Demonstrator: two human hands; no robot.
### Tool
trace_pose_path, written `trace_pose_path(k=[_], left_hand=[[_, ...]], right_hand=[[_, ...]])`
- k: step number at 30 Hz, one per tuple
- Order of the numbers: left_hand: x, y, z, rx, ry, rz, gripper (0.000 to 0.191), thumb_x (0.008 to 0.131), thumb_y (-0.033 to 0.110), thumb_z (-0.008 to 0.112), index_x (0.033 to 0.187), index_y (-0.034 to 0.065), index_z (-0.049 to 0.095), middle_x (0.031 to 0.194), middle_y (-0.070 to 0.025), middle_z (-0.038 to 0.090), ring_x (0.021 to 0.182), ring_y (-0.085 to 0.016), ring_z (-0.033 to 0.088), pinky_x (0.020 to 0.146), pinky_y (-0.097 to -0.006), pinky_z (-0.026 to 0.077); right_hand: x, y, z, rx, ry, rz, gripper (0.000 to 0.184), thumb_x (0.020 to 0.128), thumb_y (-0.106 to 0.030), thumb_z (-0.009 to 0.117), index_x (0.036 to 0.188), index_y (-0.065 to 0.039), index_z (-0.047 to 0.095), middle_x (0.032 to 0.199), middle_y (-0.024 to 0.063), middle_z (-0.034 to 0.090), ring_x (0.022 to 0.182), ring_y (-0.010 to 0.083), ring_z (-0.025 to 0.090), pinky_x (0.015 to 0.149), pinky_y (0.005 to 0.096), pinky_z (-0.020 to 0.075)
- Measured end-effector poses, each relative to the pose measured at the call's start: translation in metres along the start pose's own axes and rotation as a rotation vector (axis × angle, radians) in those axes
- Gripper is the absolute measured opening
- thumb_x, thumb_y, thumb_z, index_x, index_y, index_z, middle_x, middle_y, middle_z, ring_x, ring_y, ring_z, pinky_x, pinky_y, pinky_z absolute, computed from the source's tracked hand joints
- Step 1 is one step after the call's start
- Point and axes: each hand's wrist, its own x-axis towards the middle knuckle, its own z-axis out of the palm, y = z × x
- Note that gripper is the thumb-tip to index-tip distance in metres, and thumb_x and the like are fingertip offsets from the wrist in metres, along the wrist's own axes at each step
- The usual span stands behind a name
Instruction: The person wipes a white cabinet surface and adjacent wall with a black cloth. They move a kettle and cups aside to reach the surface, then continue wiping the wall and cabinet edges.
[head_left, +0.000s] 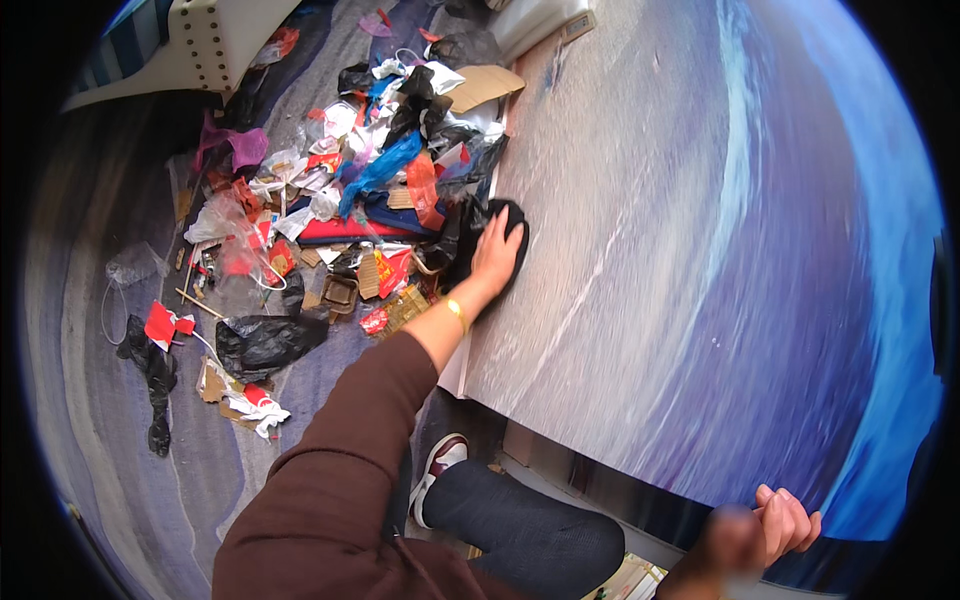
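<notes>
My left hand (495, 255) lies over a black cloth (517, 217) at the left edge of a low table (600, 247), its fingers bent down around the cloth's side. A black plastic bag (452, 240) touches the cloth on the left. Below the table edge spreads a heap of litter: a blue plastic bag (379, 176), an orange-red plastic piece (424, 191), a red flat item with dark blue trim (360, 229) and crumpled white paper. Over the table's near right corner is my right hand (787, 521), fingers curled. A blur covers part of it, so its grip is unclear.
A cardboard piece (484, 84) leans near the table's far left side. Black plastic (270, 345), a small brown tray (340, 294) and torn packaging (240, 397) lie on the patterned floor (90, 450). Studded white furniture (199, 45) stands at the upper left. My bent knee (525, 517) is beside the table.
</notes>
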Motion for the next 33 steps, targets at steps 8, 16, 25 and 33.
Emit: trace_pose_path(k=[8, 16, 25, 33], left_hand=[[-0.037, 0.031, -0.013, 0.026, -0.143, -0.148, 0.073, 0.099, 0.058, 0.042, 0.158, 0.0186, 0.024, 0.157, -0.0242, 0.032, 0.144, -0.041, 0.033, 0.116, -0.0476, 0.03], [-0.127, 0.001, -0.006, 0.056, 0.01, -0.172, 0.062, 0.1, 0.049, 0.048, 0.154, 0.0208, 0.035, 0.154, -0.0228, 0.039, 0.139, -0.043, 0.04, 0.111, -0.0501, 0.036], [-0.105, 0.149, 0.0, -0.011, 0.045, 0.27, 0.062, 0.1, 0.04, 0.054, 0.153, 0.0136, 0.037, 0.152, -0.0288, 0.038, 0.139, -0.047, 0.036, 0.116, -0.0479, 0.029], [-0.18, 0.287, -0.028, -0.237, -0.04, 0.954, 0.081, 0.074, 0.025, 0.079, 0.148, 0.013, 0.047, 0.155, -0.0258, 0.035, 0.141, -0.047, 0.034, 0.11, -0.0529, 0.033]], right_hand=[[-0.001, -0.001, 0.003, 0.004, 0.018, 0.001, 0.023, 0.087, -0.003, 0.045, 0.105, -0.003, 0.06, 0.073, 0.0047, 0.064, 0.081, 0.0219, 0.063, 0.108, 0.0466, 0.0364], [0.005, -0.009, 0.001, 0.01, -0.01, 0.051, 0.024, 0.083, 0.0, 0.047, 0.103, -0.006, 0.06, 0.076, 0.0028, 0.066, 0.079, 0.0216, 0.062, 0.107, 0.0455, 0.0358], [0.019, -0.016, 0.007, 0.098, 0.024, 0.111, 0.021, 0.086, -0.004, 0.054, 0.103, -0.011, 0.062, 0.079, 0.0004, 0.061, 0.079, 0.0181, 0.062, 0.105, 0.0409, 0.0334], [0.025, -0.019, 0.015, 0.137, 0.121, 0.182, 0.017, 0.083, -0.009, 0.058, 0.096, -0.014, 0.068, 0.071, -0.0026, 0.063, 0.071, 0.0153, 0.062, 0.102, 0.0367, 0.035]])
